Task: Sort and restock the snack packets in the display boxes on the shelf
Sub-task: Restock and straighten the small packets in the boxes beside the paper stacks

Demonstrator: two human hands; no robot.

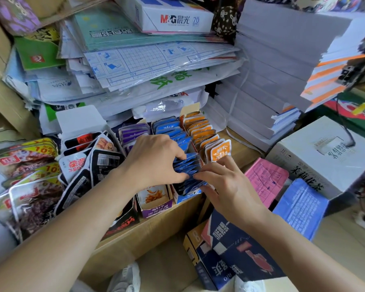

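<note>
Through the head camera, your left hand (156,161) comes in over the purple display box (154,205) and curls its fingers over a bundle of blue packets (185,167), thumb under the bundle's near side. Your right hand (230,186) meets it from the right, fingertips pinching the same bundle at its right end, so both hands hold the packets together just above the near end of the blue display box (188,197). That box stands at the front edge of the cardboard carton (135,239), between the purple box and the row of orange packets (207,135), which stand upright toward the carton's right edge. More blue packets sit upright further back in the same box. Purple packets (133,131) fill the back of their box, partly hidden by your left hand. Toward the carton's left edge, black-and-white packets (89,161) lie jumbled in an open box. Stacked paper (272,70) rises behind the carton's back edge.
</note>
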